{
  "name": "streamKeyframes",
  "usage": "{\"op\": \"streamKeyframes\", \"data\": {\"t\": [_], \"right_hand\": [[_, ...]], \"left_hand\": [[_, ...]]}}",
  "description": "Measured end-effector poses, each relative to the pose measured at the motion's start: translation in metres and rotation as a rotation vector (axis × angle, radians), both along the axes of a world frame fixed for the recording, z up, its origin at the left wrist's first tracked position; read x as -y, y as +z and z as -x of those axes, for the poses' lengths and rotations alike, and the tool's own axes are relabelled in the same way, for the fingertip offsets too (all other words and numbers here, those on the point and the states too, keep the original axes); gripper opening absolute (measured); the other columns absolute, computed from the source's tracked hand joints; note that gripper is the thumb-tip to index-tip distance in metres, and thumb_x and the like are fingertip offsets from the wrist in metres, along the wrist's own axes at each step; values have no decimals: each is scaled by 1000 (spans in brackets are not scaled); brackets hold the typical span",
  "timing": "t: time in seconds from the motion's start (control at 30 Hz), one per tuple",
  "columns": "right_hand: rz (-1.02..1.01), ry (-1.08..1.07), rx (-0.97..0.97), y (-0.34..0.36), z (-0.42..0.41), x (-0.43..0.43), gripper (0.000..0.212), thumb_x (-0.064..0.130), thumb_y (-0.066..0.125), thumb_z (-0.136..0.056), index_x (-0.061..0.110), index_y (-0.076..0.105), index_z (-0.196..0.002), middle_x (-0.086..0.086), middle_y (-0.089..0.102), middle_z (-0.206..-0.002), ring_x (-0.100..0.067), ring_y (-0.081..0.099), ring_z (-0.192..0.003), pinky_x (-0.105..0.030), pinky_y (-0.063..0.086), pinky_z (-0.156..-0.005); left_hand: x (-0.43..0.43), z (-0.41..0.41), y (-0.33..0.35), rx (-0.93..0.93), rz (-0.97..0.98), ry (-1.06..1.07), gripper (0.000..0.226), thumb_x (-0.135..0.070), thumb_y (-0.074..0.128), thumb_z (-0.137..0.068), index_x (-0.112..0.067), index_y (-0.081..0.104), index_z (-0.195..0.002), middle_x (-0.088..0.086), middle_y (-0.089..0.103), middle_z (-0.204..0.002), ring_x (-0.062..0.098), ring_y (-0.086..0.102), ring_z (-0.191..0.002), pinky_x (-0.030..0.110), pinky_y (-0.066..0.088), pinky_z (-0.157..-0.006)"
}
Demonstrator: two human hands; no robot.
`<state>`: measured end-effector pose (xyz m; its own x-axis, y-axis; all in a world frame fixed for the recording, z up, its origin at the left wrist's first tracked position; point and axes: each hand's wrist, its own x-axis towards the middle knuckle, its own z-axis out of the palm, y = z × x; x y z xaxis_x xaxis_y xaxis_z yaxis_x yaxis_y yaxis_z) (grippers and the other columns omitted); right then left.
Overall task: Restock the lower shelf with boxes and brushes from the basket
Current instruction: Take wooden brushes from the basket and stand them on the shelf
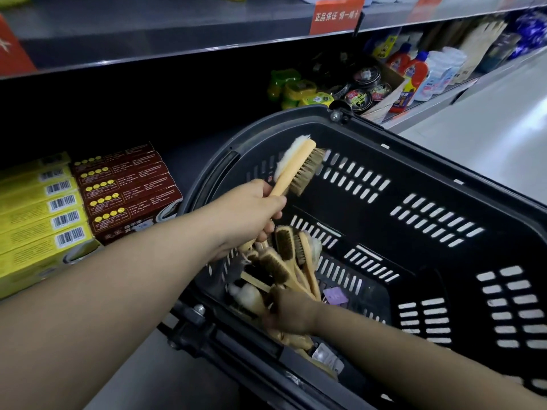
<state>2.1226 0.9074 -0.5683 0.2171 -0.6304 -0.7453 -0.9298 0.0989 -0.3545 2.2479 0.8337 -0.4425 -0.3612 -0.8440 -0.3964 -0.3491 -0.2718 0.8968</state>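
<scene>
Right hand [288,313] digs among brushes [284,261] in the basket [429,149]; whether it grips one, I can't tell. Left hand [251,211] clamps a brush [299,167] by its handle, above the rim. I'd lay it flat on the shelf [189,153] at eleven o'clock, beside the boxes [127,187].

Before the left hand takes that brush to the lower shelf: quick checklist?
1. Left hand grip on brush: ok, fingers curled round the handle.
2. Brush lifted off the brush pile: ok, held above it.
3. Gap on the lower shelf right of the maroon boxes: ok, bare shelf shows there, though dim.
4. Right hand out of the path: ok, low inside the basket.
5. Right hand's hold: cannot tell, blurred.
</scene>
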Motion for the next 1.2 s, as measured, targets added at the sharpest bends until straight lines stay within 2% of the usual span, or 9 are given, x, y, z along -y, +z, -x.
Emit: {"op": "streamKeyframes", "data": {"t": [0.1, 0.23, 0.33, 0.47, 0.7, 0.83, 0.97, 1.07, 1.2], "right_hand": [[-40, 71, -35, 0, -4, -2, 29, 20, 50, -93, 1, 56, -113, -18, 61, -112, -28, 59, -99, -34, 47, -82], [-203, -362, 239, 41, 24, 13, 12, 18, 49, -93, 13, 56, -84, -3, 57, -77, -11, 52, -61, -20, 46, -54], [-110, -577, 416, 80, 50, 15, 7, 20, 57, -90, 15, 61, -92, -1, 57, -73, -7, 51, -55, -18, 43, -49], [-98, -929, 821, 117, 64, 11, 25, 28, 52, -90, 11, 63, -105, 1, 60, -64, -9, 55, -53, -19, 45, -48], [-128, -963, 1306, 128, 39, 10, 36, 20, 51, -83, 4, 64, -113, -6, 67, -90, -18, 66, -79, -31, 56, -72], [-135, -981, 1410, 128, 26, 17, 31, 14, 37, -96, -2, 58, -113, -14, 72, -94, -20, 70, -78, -34, 58, -77], [-78, -1023, 1438, 126, 19, 21, 26, 15, 39, -97, 2, 55, -112, -15, 70, -87, -22, 69, -72, -35, 59, -70], [-50, -1049, 1458, 124, 14, 20, 23, 15, 44, -95, 5, 58, -109, -14, 70, -87, -23, 69, -74, -35, 59, -68], [-26, -1032, 1506, 125, 11, 19, 29, 17, 49, -84, 6, 62, -108, -15, 71, -97, -26, 70, -78, -38, 60, -71]], "left_hand": [[1, -1, 0, -100, -61, 33, 25, -24, 39, -100, -14, 61, -94, 0, 57, -79, 7, 54, -59, 17, 47, -48], [2, -2, 4, -237, -157, 116, 32, -22, 36, -102, -12, 63, -90, 3, 59, -77, 9, 56, -59, 17, 51, -48], [1, -2, 9, -298, -221, 172, 32, -25, 34, -102, -12, 62, -92, 5, 58, -73, 10, 57, -55, 21, 53, -47], [0, 0, 11, -313, -219, 218, 34, -27, 33, -102, -11, 62, -92, 5, 54, -68, 10, 54, -51, 20, 52, -45], [-2, 3, 10, -315, -205, 153, 37, -41, 41, -97, -11, 57, -112, 5, 54, -74, 11, 53, -57, 22, 51, -51], [0, 2, 7, -301, -181, 90, 53, -52, 47, -89, -16, 49, -128, 3, 54, -87, 13, 55, -73, 27, 51, -67], [1, -1, 4, -275, -183, 14, 84, -63, 59, -62, -16, 42, -131, 5, 58, -98, 14, 58, -83, 35, 52, -82], [-2, -3, 3, -248, -124, -80, 83, -48, 76, -53, -17, 42, -122, 4, 65, -90, 13, 64, -74, 29, 52, -65], [-4, -4, 3, -263, -87, -96, 66, -21, 80, -66, -17, 41, -119, 2, 65, -77, 6, 63, -53, 18, 47, -47]]}}
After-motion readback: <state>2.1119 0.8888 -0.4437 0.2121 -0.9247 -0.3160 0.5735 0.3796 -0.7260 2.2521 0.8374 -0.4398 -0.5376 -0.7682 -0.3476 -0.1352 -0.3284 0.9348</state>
